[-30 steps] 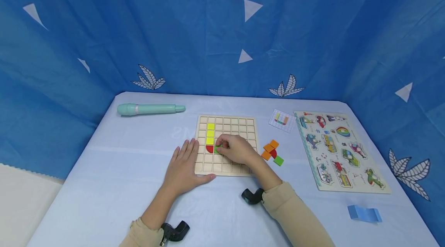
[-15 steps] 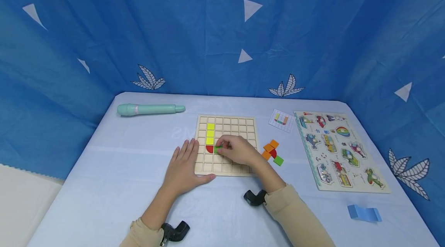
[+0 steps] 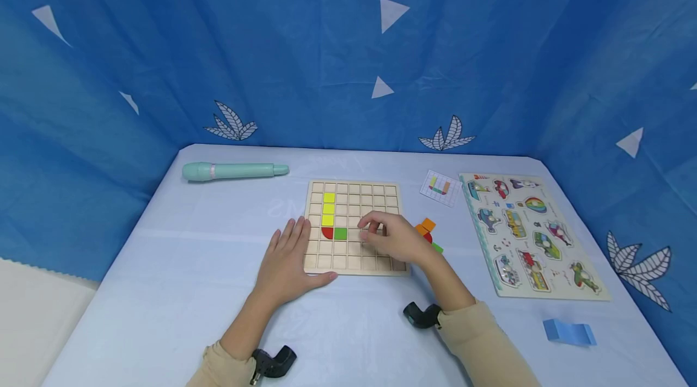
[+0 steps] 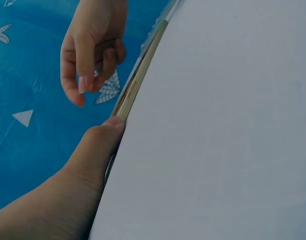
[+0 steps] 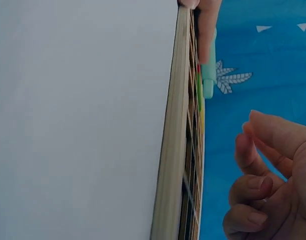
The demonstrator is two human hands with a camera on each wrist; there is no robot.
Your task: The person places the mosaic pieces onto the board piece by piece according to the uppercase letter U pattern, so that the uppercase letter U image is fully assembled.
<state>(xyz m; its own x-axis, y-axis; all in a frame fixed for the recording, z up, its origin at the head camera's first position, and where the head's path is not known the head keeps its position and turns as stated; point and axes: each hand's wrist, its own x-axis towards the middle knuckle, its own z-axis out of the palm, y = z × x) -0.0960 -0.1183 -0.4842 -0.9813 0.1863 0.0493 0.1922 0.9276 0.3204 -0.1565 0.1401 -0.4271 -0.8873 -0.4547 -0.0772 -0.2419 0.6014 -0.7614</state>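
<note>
A wooden grid board (image 3: 370, 260) lies flat in the middle of the table. In its left part, yellow squares (image 3: 328, 209) form a column, with a red rounded tile (image 3: 327, 233) below them and a green square tile (image 3: 340, 234) beside the red one. My left hand (image 3: 285, 266) is spread along the board's left side, its thumb touching the front edge. Over the right half of the board hovers my right hand (image 3: 397, 239), holding nothing, its fingers loosely bent. In the right wrist view, the right fingers (image 5: 247, 217) are seen apart from the board.
Right of the board, loose orange tiles (image 3: 428, 225) lie with a red and a green one, partly hidden by my right hand. A pattern card (image 3: 442, 188), a picture puzzle (image 3: 523, 254) and a blue strip (image 3: 569, 333) are farther right. A mint microphone-shaped object (image 3: 239, 171) lies back left.
My right hand has let go of the green tile, which now sits fully visible in its cell, and has moved right across the board. The left hand stays in place.
</note>
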